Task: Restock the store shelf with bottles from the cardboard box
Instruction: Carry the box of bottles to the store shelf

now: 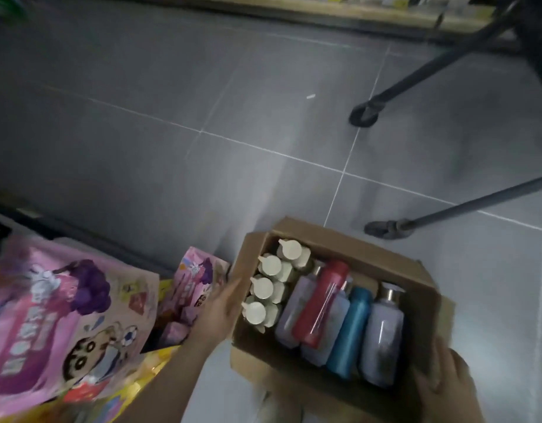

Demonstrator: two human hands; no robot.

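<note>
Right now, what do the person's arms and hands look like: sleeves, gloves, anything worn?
Both hands are bare, no gloves. The left hand leads into a bare forearm with no sleeve, watch or band in view. The right hand is cut off at the frame edge, so its wrist cannot be seen. No rings are discernible; the picture is blurry.

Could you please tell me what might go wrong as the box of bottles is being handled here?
The cardboard box is held only at its two ends by the left hand and right hand, so it could sag or slip. The red bottle lies loose on others and may roll. The tripod legs nearby could trip the person.
</note>
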